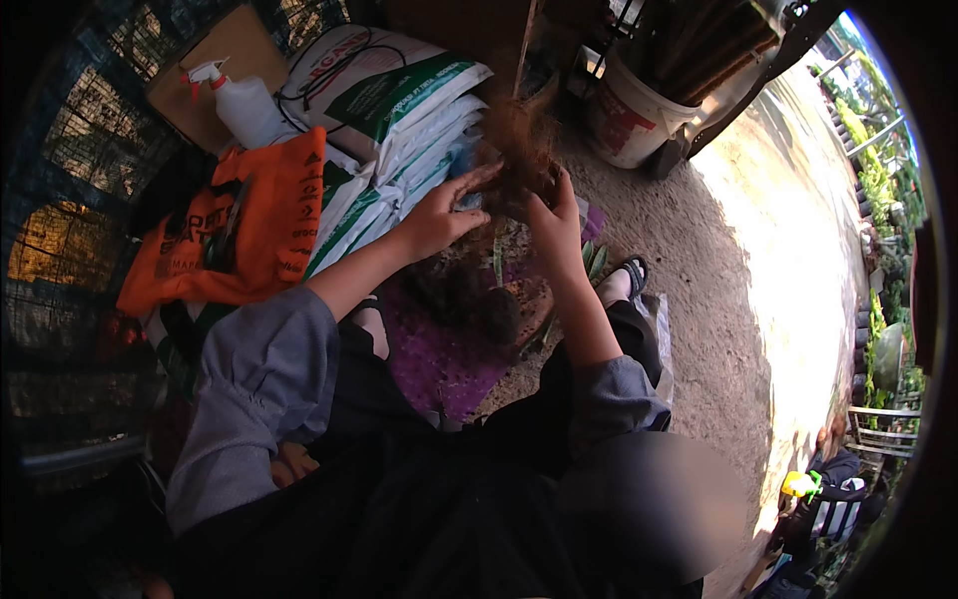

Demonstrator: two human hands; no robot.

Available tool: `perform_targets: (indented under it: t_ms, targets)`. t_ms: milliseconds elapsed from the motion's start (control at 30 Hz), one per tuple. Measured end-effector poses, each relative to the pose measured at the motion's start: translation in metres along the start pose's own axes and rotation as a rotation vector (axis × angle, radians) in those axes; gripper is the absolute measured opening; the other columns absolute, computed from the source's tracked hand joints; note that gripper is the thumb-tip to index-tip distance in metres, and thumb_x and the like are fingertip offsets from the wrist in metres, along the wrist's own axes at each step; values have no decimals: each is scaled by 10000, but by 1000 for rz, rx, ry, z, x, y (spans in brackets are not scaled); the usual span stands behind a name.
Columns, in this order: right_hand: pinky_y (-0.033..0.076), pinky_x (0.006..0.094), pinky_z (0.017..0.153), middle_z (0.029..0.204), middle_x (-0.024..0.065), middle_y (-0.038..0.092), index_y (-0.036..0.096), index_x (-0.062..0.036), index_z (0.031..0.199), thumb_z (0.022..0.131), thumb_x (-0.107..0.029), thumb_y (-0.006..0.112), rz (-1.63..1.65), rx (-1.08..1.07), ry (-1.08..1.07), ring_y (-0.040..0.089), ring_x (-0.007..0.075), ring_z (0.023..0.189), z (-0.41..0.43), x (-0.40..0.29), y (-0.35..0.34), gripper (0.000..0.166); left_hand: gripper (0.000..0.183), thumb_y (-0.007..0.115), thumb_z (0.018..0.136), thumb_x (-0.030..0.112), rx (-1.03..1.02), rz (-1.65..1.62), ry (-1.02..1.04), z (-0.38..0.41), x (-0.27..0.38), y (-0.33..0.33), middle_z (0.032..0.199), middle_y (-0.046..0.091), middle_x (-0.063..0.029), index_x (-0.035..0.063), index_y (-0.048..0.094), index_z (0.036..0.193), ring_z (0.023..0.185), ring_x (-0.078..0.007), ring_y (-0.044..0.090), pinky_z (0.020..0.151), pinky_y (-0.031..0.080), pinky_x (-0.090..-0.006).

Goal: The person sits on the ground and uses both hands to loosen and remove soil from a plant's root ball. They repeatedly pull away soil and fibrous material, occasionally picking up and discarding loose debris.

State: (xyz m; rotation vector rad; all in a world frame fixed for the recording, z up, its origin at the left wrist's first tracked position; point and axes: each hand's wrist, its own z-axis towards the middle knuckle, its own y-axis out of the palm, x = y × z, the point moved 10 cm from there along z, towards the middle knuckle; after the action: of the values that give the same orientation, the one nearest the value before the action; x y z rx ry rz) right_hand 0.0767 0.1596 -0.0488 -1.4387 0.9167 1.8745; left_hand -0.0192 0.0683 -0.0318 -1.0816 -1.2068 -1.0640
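Both hands hold a clump of brown fibrous roots up in front of me, over a purple mat on the ground. My left hand is at the clump's left side, thumb and fingers spread around its edge. On the right side, my right hand has its fingers closed on the fibres. Part of the clump is blurred, and the far fingers are partly hidden. Dark soil lies in a heap on the mat below. Green leaves show by my right foot.
At the left stand stacked white and green sacks, an orange bag, a spray bottle and a cardboard box. A white bucket holding long brown pieces stands at the upper right on the rough ground.
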Motion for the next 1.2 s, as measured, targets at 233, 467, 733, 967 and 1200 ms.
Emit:
perform_targets:
  t_ms: [233, 467, 733, 967, 1200]
  targets:
    - [459, 304, 858, 1172, 100, 528, 391, -16, 1291, 824, 40, 391, 413, -115, 219, 545, 177, 1023, 2, -2, 1, 470, 459, 651, 784, 235, 435, 271, -10, 7, -13, -62, 1119, 549, -88, 11, 496, 1154, 1057, -207, 479, 893, 375, -340]
    - [401, 289, 923, 1205, 91, 517, 396, -14, 1298, 875, -45, 383, 412, -172, 335, 501, 177, 1092, -9, -3, 10, 425, 491, 688, 769, 231, 331, -355, -321, -9, -29, -27, 1138, 543, -86, 43, 479, 1171, 1106, -199, 471, 913, 378, -314]
    - [396, 266, 895, 1121, 87, 564, 462, 15, 1226, 869, -241, 550, -107, -220, 233, 514, 146, 1035, -5, -4, 10, 448, 565, 676, 711, -35, 399, -8, -62, 0, -13, -38, 1062, 546, -76, 46, 424, 1210, 994, -161, 540, 871, 436, -266]
    - [428, 262, 863, 1090, 101, 581, 434, 34, 1231, 776, -7, 563, -34, -29, 145, 551, 147, 989, 1, -6, -12, 474, 514, 618, 784, 95, 252, -337, -84, 7, -25, -30, 1218, 462, -83, 74, 412, 1254, 1104, -187, 460, 933, 386, -325]
    - [400, 258, 892, 1160, 97, 533, 408, 19, 1235, 826, -15, 539, 243, 150, -74, 512, 151, 1036, 10, -26, -50, 432, 491, 432, 868, 484, 362, -273, -175, 3, -30, -48, 1313, 378, -29, 245, 426, 1296, 1231, -182, 285, 996, 249, -456]
